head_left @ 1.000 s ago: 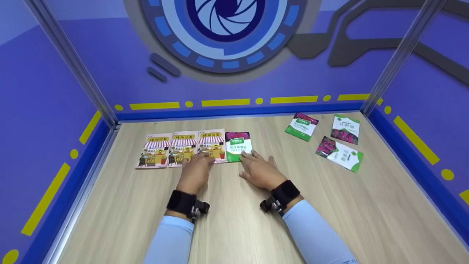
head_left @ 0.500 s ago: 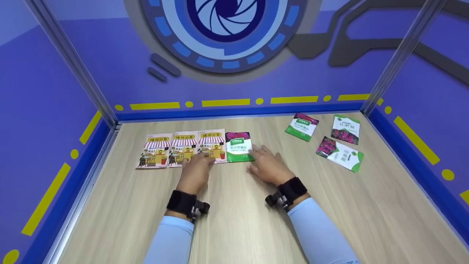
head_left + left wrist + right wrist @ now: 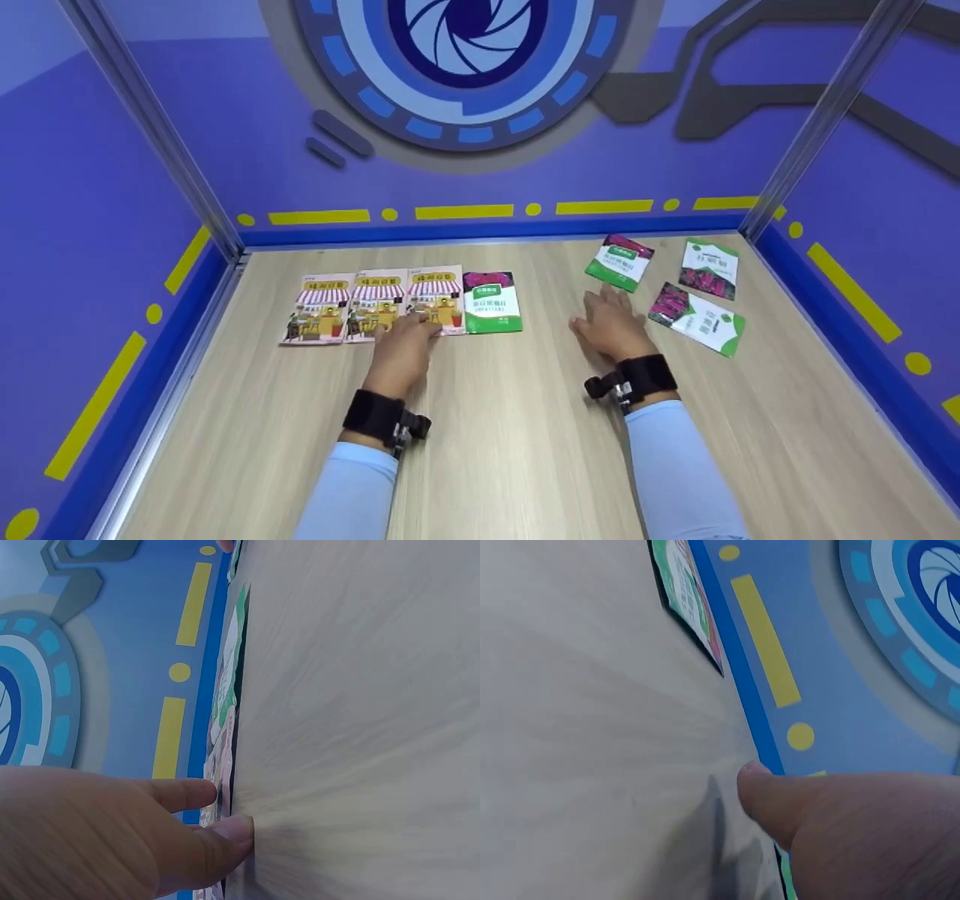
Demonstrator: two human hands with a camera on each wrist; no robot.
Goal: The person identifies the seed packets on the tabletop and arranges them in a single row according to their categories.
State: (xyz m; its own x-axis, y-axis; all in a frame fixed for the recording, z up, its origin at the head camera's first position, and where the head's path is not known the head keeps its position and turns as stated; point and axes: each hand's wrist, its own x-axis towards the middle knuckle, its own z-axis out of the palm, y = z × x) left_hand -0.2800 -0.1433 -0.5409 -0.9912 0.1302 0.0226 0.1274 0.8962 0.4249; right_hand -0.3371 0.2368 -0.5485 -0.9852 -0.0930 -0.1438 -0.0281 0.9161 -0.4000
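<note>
My left hand (image 3: pixel 403 349) rests its fingertips on the lower edges of the pink packets with a striped shop awning: the middle pink packet (image 3: pixel 375 300) and the right pink packet (image 3: pixel 436 289). The left pink packet (image 3: pixel 315 304) lies beside them. A green-and-white seed packet (image 3: pixel 493 304) with magenta flowers ends this row on the right. My right hand (image 3: pixel 615 326) holds nothing, its fingers spread just below another green-and-white seed packet (image 3: pixel 621 261), which is tilted. In the left wrist view the thumb (image 3: pixel 229 836) is at the packets' edge.
Two more flower packets lie at the back right: an upside-down packet (image 3: pixel 709 268) and a slanted packet (image 3: pixel 697 319). Blue-purple printed walls enclose the wooden tabletop (image 3: pixel 517 450) at the back and both sides, with a metal corner post (image 3: pixel 817 112) at the right.
My right hand has let go of the row's green-and-white seed packet and moved right, toward the tilted one. My left hand has stayed at the pink packets, and the row lies still.
</note>
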